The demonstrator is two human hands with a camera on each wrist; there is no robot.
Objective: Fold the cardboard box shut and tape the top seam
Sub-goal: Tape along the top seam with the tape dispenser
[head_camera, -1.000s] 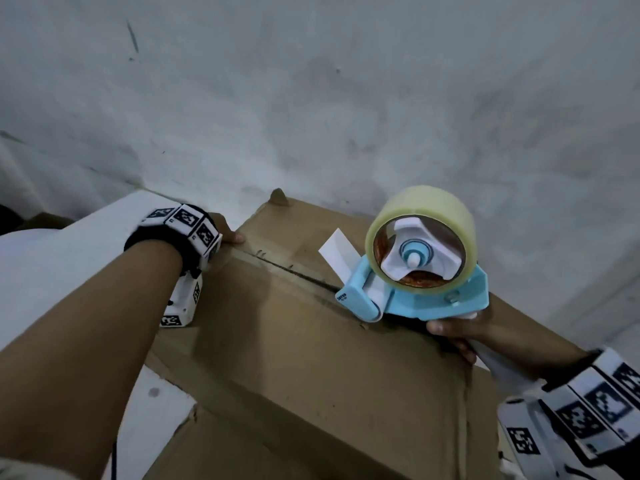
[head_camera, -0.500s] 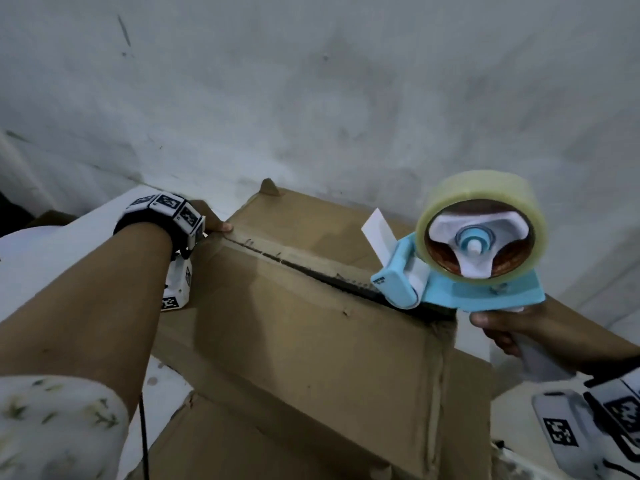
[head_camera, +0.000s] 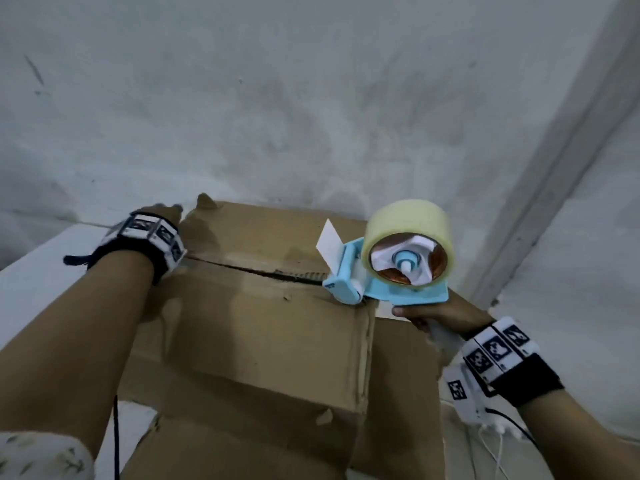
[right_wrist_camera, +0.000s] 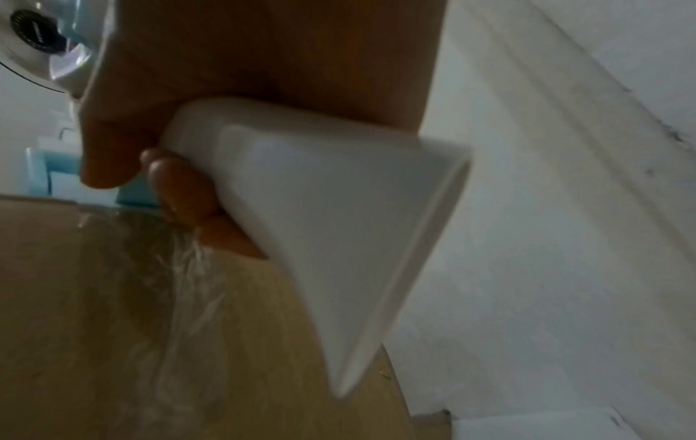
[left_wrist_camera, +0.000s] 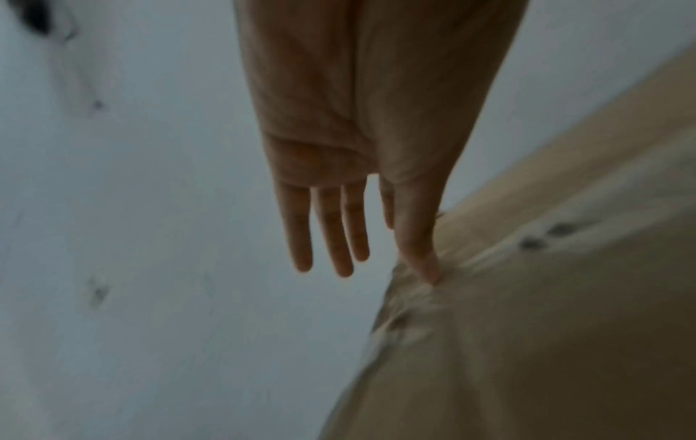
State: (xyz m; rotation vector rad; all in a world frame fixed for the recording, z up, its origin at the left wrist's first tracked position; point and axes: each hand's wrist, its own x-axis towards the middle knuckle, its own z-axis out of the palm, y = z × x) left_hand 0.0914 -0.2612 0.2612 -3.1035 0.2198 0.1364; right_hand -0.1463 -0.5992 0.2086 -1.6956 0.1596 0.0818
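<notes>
Cardboard box point(head_camera: 263, 327) edge: tape dispenser point(head_camera: 388, 271) there.

We can read no text with any certainty. The tape dispenser point(head_camera: 377, 289) carries a small dark mark on its blue nose, too small to make out. The wristbands point(head_camera: 498, 348) at lower right bear only black-and-white coded squares, no letters.

One cardboard box point(head_camera: 263, 341), one tape dispenser point(head_camera: 388, 289) with one tape roll point(head_camera: 408, 223), two hands.
</notes>
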